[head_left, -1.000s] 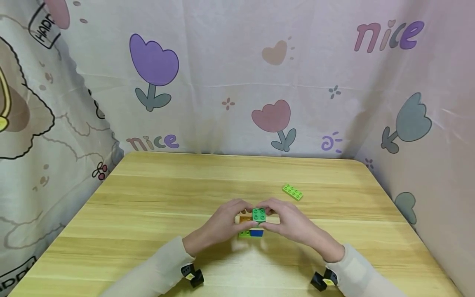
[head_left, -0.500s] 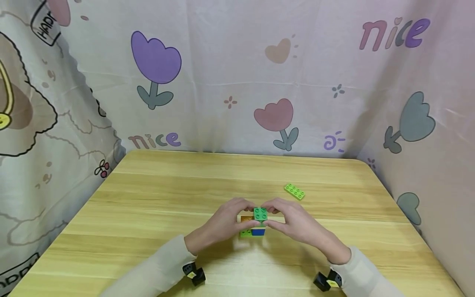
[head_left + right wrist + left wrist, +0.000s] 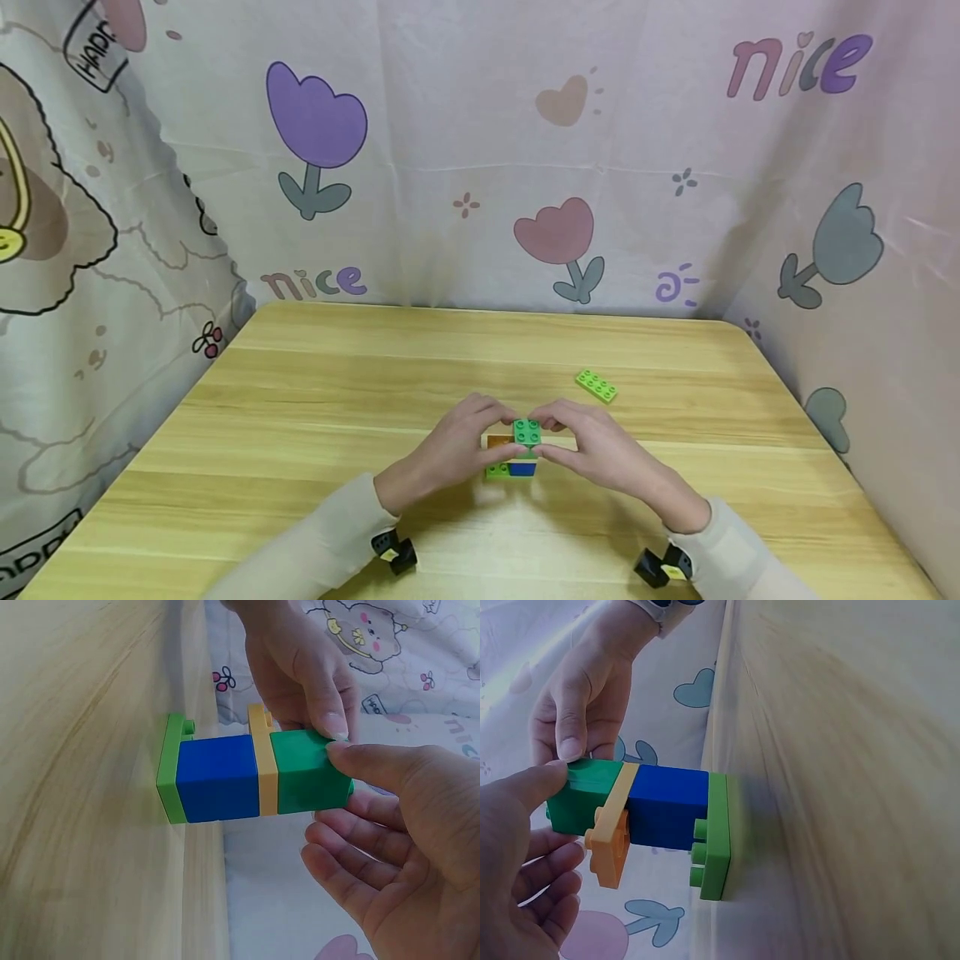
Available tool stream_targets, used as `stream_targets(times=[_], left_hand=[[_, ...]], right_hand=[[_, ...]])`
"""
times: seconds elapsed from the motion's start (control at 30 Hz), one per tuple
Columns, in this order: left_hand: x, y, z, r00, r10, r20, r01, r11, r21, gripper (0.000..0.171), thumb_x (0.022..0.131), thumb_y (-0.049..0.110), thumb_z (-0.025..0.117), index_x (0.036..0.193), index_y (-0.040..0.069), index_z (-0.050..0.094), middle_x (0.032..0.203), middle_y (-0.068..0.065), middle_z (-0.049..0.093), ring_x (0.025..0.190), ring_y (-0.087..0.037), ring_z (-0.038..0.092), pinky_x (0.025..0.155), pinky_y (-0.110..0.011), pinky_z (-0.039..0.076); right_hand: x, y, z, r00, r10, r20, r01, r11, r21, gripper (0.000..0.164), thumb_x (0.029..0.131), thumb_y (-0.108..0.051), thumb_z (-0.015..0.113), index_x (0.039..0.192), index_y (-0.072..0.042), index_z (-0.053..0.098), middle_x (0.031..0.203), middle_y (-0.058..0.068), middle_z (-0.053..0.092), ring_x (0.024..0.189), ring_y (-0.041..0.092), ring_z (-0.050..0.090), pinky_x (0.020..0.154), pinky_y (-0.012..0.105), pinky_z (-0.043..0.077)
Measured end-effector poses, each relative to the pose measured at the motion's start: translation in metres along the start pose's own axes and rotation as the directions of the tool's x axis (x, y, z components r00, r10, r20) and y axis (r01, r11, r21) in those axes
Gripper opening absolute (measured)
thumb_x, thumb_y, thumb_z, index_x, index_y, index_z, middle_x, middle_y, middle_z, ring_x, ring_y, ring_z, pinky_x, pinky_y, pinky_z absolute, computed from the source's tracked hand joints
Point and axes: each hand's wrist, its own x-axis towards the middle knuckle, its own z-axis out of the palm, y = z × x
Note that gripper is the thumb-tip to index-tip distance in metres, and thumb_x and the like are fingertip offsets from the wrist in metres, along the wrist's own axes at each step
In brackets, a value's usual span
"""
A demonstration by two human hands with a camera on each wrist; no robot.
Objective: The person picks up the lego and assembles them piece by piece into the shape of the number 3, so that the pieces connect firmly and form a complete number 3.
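Note:
A small upright stack of toy building bricks stands on the table between my hands. Its top is a green brick (image 3: 527,432), over an orange plate (image 3: 609,851), a blue brick (image 3: 217,778) and a light green base plate (image 3: 717,847). From the left, my left hand (image 3: 452,446) pinches the green brick between thumb and fingers. Opposite it, my right hand (image 3: 596,450) pinches the same brick, thumb on the near side. In the head view the left thumb covers part of the orange plate, which juts out to the left like the base plate.
A loose light green plate (image 3: 596,386) with studs lies on the wooden table (image 3: 360,358) beyond my right hand. Patterned cloth (image 3: 442,125) hangs behind the table and along both sides. A small black device (image 3: 393,552) sits at each wrist.
Both hands keep their places at the green brick, and the stack stays as it was. The whole head view has shifted slightly.

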Motion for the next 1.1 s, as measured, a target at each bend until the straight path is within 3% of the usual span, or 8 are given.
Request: stream_targets(times=[0.17, 0.33, 0.77, 0.93, 1.1], left_hand=[[0.000, 0.000, 0.000, 0.999, 0.033, -0.018, -0.033, 0.999, 0.042, 0.037, 0.087, 0.042, 0.073, 0.110, 0.014, 0.070, 0.108, 0.004, 0.065, 0.102, -0.013, 0.054, 0.087, -0.033, 0.049], [0.001, 0.001, -0.001, 1.000, 0.010, 0.001, -0.010, 0.998, 0.065, 0.038, 0.086, 0.043, 0.073, 0.110, 0.014, 0.070, 0.107, 0.004, 0.065, 0.102, -0.013, 0.054, 0.088, -0.034, 0.048], [0.000, 0.004, -0.001, 0.999, -0.039, 0.025, 0.038, 0.998, 0.047, 0.038, 0.086, 0.042, 0.074, 0.111, 0.014, 0.070, 0.108, 0.005, 0.064, 0.102, -0.013, 0.053, 0.089, -0.035, 0.047], [0.000, 0.004, -0.002, 0.999, -0.039, 0.017, 0.039, 0.998, 0.049, 0.038, 0.085, 0.041, 0.075, 0.111, 0.014, 0.070, 0.108, 0.004, 0.065, 0.102, -0.014, 0.054, 0.089, -0.036, 0.047], [0.000, 0.005, -0.002, 0.998, -0.053, 0.037, 0.052, 0.998, 0.036, 0.038, 0.086, 0.042, 0.074, 0.112, 0.015, 0.070, 0.110, 0.004, 0.064, 0.102, -0.014, 0.053, 0.090, -0.037, 0.047]], right_hand=[[-0.001, 0.002, -0.005, 0.999, 0.040, -0.004, -0.040, 0.999, 0.026, 0.040, 0.091, -0.039, 0.068, 0.123, -0.014, 0.063, 0.113, -0.003, 0.066, 0.100, 0.015, 0.062, 0.085, 0.039, 0.052], [-0.001, 0.010, -0.014, 0.993, 0.114, -0.044, -0.112, 0.993, 0.039, 0.046, 0.092, -0.045, 0.066, 0.125, -0.014, 0.063, 0.118, -0.002, 0.066, 0.104, 0.017, 0.060, 0.084, 0.043, 0.052], [0.001, 0.043, -0.024, 0.949, 0.259, -0.178, -0.273, 0.961, -0.055, 0.048, 0.092, -0.041, 0.068, 0.124, -0.007, 0.063, 0.117, 0.008, 0.066, 0.105, 0.030, 0.062, 0.088, 0.049, 0.050], [0.001, 0.057, -0.024, 0.940, 0.284, -0.191, -0.306, 0.947, -0.097, 0.048, 0.092, -0.037, 0.069, 0.126, -0.004, 0.062, 0.120, 0.012, 0.064, 0.111, 0.033, 0.059, 0.094, 0.051, 0.045], [-0.002, 0.069, -0.021, 0.930, 0.322, -0.180, -0.345, 0.931, -0.118, 0.049, 0.091, -0.033, 0.071, 0.127, -0.002, 0.061, 0.119, 0.014, 0.063, 0.107, 0.032, 0.060, 0.091, 0.051, 0.046]])
